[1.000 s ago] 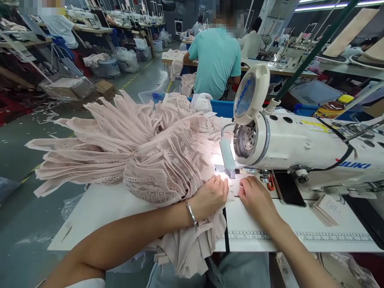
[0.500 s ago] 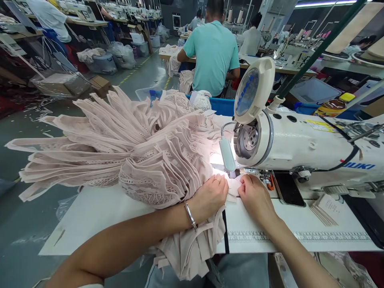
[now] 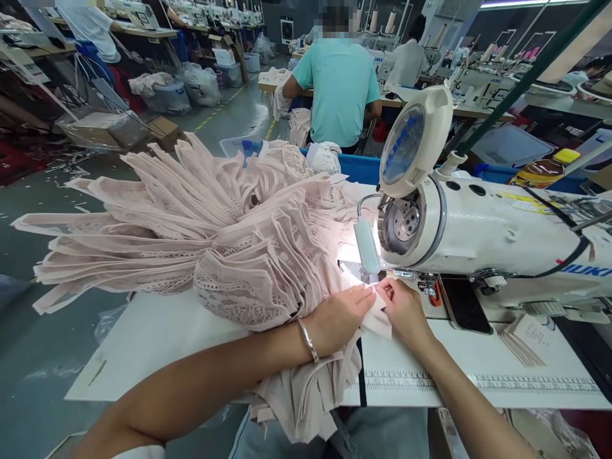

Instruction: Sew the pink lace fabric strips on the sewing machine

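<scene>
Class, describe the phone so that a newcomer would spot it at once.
Find the big white sewing machine on the right. Below its arm, between a small orange tool and some pale cards, lies the phone. Unlike them, it is dark and glossy.

Garment pile [image 3: 261,274]: matt cloth, rough lace
Sewing machine [image 3: 492,229]: smooth, glossy
Bracelet [image 3: 308,341]: shiny metal
Phone [image 3: 463,303]: glossy

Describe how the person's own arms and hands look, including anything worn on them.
The left hand wears a thin ring and, at the wrist, a silvery bracelet. A pale sleeve ends near that elbow. The right hand shows no jewellery.
</scene>
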`<state>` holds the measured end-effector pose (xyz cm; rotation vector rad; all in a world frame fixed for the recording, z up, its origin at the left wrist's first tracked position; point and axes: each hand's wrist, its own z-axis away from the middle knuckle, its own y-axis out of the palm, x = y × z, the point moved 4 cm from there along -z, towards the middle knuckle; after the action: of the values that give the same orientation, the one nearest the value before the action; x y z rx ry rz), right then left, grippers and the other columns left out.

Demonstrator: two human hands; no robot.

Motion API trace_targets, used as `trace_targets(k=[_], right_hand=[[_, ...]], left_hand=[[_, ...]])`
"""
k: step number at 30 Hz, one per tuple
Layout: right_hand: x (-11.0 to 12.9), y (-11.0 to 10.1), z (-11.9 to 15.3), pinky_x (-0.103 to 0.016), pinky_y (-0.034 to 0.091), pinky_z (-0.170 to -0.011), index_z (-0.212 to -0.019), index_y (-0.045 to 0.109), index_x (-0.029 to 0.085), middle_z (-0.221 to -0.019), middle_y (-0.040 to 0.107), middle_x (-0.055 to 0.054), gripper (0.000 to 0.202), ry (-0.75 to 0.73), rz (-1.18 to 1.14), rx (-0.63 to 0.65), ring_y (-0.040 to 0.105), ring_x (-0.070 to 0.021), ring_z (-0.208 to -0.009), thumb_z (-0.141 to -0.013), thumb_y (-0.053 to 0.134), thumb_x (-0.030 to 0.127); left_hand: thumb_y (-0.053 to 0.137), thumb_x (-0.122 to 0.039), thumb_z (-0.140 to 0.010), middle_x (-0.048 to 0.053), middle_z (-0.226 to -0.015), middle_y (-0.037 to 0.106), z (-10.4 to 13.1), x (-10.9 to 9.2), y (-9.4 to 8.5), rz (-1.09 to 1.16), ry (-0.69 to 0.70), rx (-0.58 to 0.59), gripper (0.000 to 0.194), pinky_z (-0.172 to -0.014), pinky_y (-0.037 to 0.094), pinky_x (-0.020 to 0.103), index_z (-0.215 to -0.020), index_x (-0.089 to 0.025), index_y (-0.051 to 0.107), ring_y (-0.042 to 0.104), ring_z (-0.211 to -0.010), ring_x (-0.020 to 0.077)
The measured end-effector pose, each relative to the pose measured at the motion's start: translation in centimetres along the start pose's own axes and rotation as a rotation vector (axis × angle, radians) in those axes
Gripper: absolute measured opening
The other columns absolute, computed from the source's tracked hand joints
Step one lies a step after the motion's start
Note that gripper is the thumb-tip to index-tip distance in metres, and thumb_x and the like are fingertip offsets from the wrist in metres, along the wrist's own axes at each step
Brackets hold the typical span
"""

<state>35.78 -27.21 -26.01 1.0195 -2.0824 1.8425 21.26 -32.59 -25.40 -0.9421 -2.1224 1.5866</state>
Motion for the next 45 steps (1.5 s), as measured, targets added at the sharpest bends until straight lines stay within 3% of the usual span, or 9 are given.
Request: trace_targets(k=[7,17,21,24,27,32,35,41,45], right_hand=[[0.1,0.0,0.1,-0.028,0.037,-0.057,-0.067,0.049,0.025,-0.054,0.05,0.004,0.023,0.043,0.021,-0.034,0.045,-0.015,-0.05,-0.089,0.045,0.032],[0.0,0.1,0.3,-0.029,0.042,-0.058,-0.068,0.048,0.025,-0.056,0.053,0.003,0.025,0.066,-0.022,-0.005,0.055,-0.0163,-0.055,-0.091,0.048,0.031],[0.2,-0.7,0.9,-0.032,0.051,-0.072,-0.084,0.064,0.024,-0.081,0.07,-0.003,0.02,-0.12,-0.003,-0.062,0.065,-0.0195,-0.078,-0.096,0.05,0.032],[0.6,-1.0,1.6,-0.035,0.053,-0.087,-0.101,0.07,0.024,-0.098,0.071,-0.006,0.021,-0.331,0.06,-0.08,0.066,-0.0204,-0.096,-0.099,0.049,0.027],[1.1,-0.6,2.2,-0.036,0.053,-0.088,-0.108,0.07,0.021,-0.1,0.071,-0.008,0.023,-0.441,0.245,-0.082,0.065,-0.0218,-0.097,-0.099,0.049,0.023],[1.7,0.3,2.6,-0.04,0.048,-0.1,-0.12,0.067,0.016,-0.115,0.072,-0.012,0.039,-0.535,0.523,-0.04,0.063,-0.0235,-0.111,-0.095,0.04,0.004],[1.2,0.3,2.3,-0.04,0.046,-0.105,-0.124,0.066,0.014,-0.124,0.07,-0.012,0.043,-0.59,0.529,-0.029,0.062,-0.0238,-0.117,-0.093,0.039,0.003],[-1.6,0.4,1.0,-0.039,0.056,-0.092,-0.135,0.063,0.018,-0.125,0.071,-0.01,0.061,-0.465,0.484,0.055,0.067,-0.0241,-0.108,-0.083,0.037,-0.003],[-3.0,0.8,0.6,-0.044,0.056,-0.097,-0.137,0.063,0.023,-0.125,0.071,-0.009,0.065,-0.348,0.468,0.145,0.066,-0.0269,-0.113,-0.082,0.037,-0.003]], left_hand=[[0.038,-0.011,-0.101,0.021,-0.138,0.061,0.5,-1.3,0.8,-0.304,0.074,0.077,0.04,-0.115,0.041,0.041,-0.136,0.002,0.054,0.056,-0.133,0.0281],[0.037,-0.011,-0.101,0.023,-0.139,0.059,0.3,-1.1,0.7,-0.314,0.071,0.092,0.042,-0.113,0.04,0.045,-0.138,0.003,0.052,0.056,-0.132,0.03],[0.039,-0.01,-0.101,0.023,-0.134,0.062,0.1,-0.9,0.7,-0.272,0.081,0.043,0.037,-0.116,0.036,0.041,-0.132,0.003,0.054,0.057,-0.13,0.0271],[0.037,-0.01,-0.101,0.02,-0.13,0.063,0.1,-0.8,0.7,-0.228,0.07,0.006,0.034,-0.119,0.031,0.042,-0.127,0.0,0.055,0.056,-0.13,0.0259],[0.033,-0.008,-0.1,0.017,-0.119,0.065,0.1,-0.4,0.4,-0.221,-0.043,-0.005,0.031,-0.117,0.033,0.044,-0.122,-0.003,0.055,0.058,-0.125,0.0261],[0.038,-0.003,-0.098,0.01,-0.098,0.065,-0.3,-0.7,0.1,-0.165,-0.035,0.108,0.023,-0.091,0.049,0.036,-0.099,-0.01,0.059,0.063,-0.093,0.0217],[0.041,-0.003,-0.098,0.011,-0.097,0.066,-0.6,-0.9,0.3,-0.141,0.007,0.112,0.021,-0.086,0.048,0.034,-0.099,-0.009,0.061,0.061,-0.091,0.0212],[0.038,-0.006,-0.101,0.017,-0.121,0.066,-0.9,-0.9,0.9,-0.165,0.042,0.074,0.029,-0.103,0.042,0.037,-0.121,-0.002,0.059,0.059,-0.117,0.0238],[0.033,-0.005,-0.101,0.018,-0.126,0.065,-1.0,-0.8,0.7,-0.2,0.029,0.094,0.035,-0.108,0.039,0.037,-0.126,0.0,0.057,0.058,-0.123,0.0245]])
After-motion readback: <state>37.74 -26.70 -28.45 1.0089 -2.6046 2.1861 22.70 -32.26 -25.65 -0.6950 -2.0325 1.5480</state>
